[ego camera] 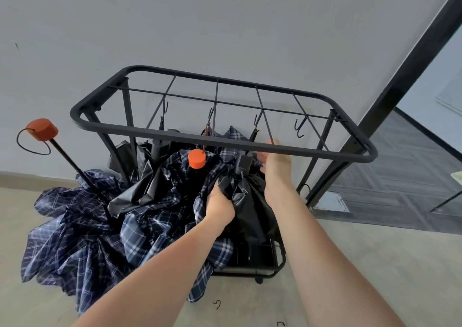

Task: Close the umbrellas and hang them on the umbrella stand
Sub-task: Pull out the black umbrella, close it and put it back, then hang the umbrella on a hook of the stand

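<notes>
While no brand or writing could be read, the left hand (220, 201) gripped the black umbrella (246, 201) folds beneath the umbrella stand (225, 140) rail; the right hand (276, 166) was open beside its handle. Plaid umbrellas (75, 226) sprawled over the beige floor (362, 264) by a grey wall (225, 27).

The place looks like an entryway or corridor of a building: a plain grey wall (225, 22), a bare concrete floor (362, 264), a black-framed glass partition (400, 71) on the right, and a black metal umbrella stand (225, 143) (hooks inside) against the wall.
</notes>
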Motion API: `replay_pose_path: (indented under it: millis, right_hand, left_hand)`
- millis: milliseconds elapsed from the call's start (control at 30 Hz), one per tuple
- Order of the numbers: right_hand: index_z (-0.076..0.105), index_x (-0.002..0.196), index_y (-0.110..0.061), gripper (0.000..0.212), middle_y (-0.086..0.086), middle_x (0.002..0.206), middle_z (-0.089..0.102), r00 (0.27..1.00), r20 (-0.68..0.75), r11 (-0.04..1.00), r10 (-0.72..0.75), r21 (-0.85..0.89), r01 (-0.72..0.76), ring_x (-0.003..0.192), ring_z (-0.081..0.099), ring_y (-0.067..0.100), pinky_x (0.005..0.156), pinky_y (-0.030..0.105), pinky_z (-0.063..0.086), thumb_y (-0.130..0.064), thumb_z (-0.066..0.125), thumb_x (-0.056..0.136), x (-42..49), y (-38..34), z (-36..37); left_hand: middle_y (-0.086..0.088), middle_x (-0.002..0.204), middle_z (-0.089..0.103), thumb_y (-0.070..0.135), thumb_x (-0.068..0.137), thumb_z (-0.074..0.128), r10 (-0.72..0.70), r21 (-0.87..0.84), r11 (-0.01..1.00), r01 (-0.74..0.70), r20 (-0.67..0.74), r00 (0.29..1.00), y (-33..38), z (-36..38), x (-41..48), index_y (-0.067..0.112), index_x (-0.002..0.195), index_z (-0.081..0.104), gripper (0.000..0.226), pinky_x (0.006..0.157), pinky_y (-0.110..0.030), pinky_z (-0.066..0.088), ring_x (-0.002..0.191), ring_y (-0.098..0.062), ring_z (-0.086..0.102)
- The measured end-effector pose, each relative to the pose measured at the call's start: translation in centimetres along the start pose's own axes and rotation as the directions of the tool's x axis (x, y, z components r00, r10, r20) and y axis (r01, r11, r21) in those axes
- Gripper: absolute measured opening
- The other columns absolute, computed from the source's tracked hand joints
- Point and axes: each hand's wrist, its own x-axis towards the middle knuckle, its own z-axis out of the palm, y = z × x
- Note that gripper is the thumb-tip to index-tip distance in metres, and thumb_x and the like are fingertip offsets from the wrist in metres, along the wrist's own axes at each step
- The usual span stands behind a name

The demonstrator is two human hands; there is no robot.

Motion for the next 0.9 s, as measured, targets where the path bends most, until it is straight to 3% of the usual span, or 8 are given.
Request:
replay_pose_path:
  millis: [67,100,133,267,400,533,733,900]
  right_hand:
    - [0.064,0.111,-0.002,0.038,0.017,0.111,0.066,0.999,0.025,0.990,0.040,-0.135,-0.037,0.092,0.062,0.025,0.064,0.028,0.041,-0.032,0.047,0.096,-0.5,1.6,-0.6]
    - [0.061,0.115,0.001,0.043,0.007,0.131,0.034,0.996,0.063,0.983,0.056,-0.180,-0.043,0.116,0.030,0.017,0.065,0.032,0.038,-0.035,0.047,0.096,-0.6,2.5,-0.8]
    - [0.059,0.120,-0.001,0.046,-0.011,0.100,0.045,0.992,0.111,0.976,0.059,-0.215,-0.034,0.090,0.034,0.004,0.073,0.033,0.036,-0.038,0.046,0.097,-0.6,3.4,-0.9]
    - [0.056,0.116,-0.040,0.024,-0.014,0.118,0.056,0.967,0.254,0.933,0.018,-0.353,0.076,0.096,0.052,-0.001,0.083,0.026,0.037,-0.047,0.056,0.093,-0.7,5.6,-1.4]
    - [0.047,0.136,-0.026,0.046,-0.009,0.120,0.057,0.953,0.298,0.824,-0.060,-0.524,0.216,0.110,0.057,0.009,0.084,0.021,0.041,-0.033,0.065,0.094,-0.4,6.7,-1.8]
    - [0.052,0.136,-0.015,0.049,0.006,0.135,0.058,0.944,0.261,0.731,-0.202,-0.601,0.322,0.128,0.052,0.024,0.097,0.029,0.039,-0.024,0.071,0.091,-0.8,7.0,-1.5]
    - [0.042,0.142,-0.003,0.073,0.016,0.142,0.046,0.937,0.036,0.724,-0.348,-0.625,0.293,0.125,0.052,0.033,0.102,0.047,0.047,-0.020,0.079,0.081,-3.2,7.3,0.6]
    - [0.059,0.113,-0.002,0.038,0.018,0.119,0.056,0.724,-0.063,0.530,-0.687,-0.725,0.440,0.106,0.056,0.036,0.089,0.045,0.047,-0.020,0.074,0.082,-7.7,8.5,4.5]
  left_hand:
    - [-0.004,0.136,0.056,-0.001,0.100,0.045,-0.054,0.036,0.998,0.051,0.069,0.996,0.1,0.1,0.1,0.029,0.155,0.025,0.066,0.090,-0.030,0.046,0.112,-0.026,0.057]
    - [-0.007,0.138,0.055,0.000,0.100,0.046,-0.067,0.101,0.993,0.057,0.091,0.994,0.2,0.1,0.1,0.027,0.156,0.022,0.067,0.091,-0.031,0.046,0.115,-0.029,0.057]
    - [-0.011,0.139,0.054,0.001,0.100,0.047,-0.067,0.164,0.985,0.049,0.104,0.992,0.2,0.0,0.1,0.021,0.156,0.024,0.064,0.092,-0.031,0.046,0.118,-0.032,0.056]
    - [-0.010,0.113,0.065,0.002,0.089,0.063,-0.060,0.252,0.967,0.021,0.150,0.987,0.7,-1.0,-0.8,0.011,0.130,0.050,0.044,0.066,-0.030,0.051,0.095,-0.026,0.063]
    - [0.003,0.092,0.059,0.001,0.076,0.073,-0.002,0.333,0.942,-0.037,0.116,0.993,1.2,-3.0,-2.5,0.010,0.126,0.054,0.054,0.055,-0.025,0.044,0.086,-0.021,0.060]
    - [-0.005,0.119,0.067,0.008,0.083,0.072,0.108,0.222,0.969,-0.108,0.012,0.994,1.7,-5.3,-4.5,0.013,0.133,0.056,0.052,0.081,-0.035,0.057,0.099,-0.021,0.065]
    - [-0.005,0.086,0.069,0.019,0.090,0.066,0.180,0.024,0.984,-0.179,-0.159,0.971,1.5,-9.3,-6.8,0.017,0.099,0.065,0.009,0.071,-0.049,0.061,0.076,-0.027,0.071]
    - [-0.011,0.079,0.070,0.024,0.090,0.063,0.144,-0.010,0.988,-0.153,-0.283,0.948,0.1,-13.9,-7.6,0.019,0.083,0.065,0.008,0.060,-0.041,0.057,0.063,-0.027,0.064]
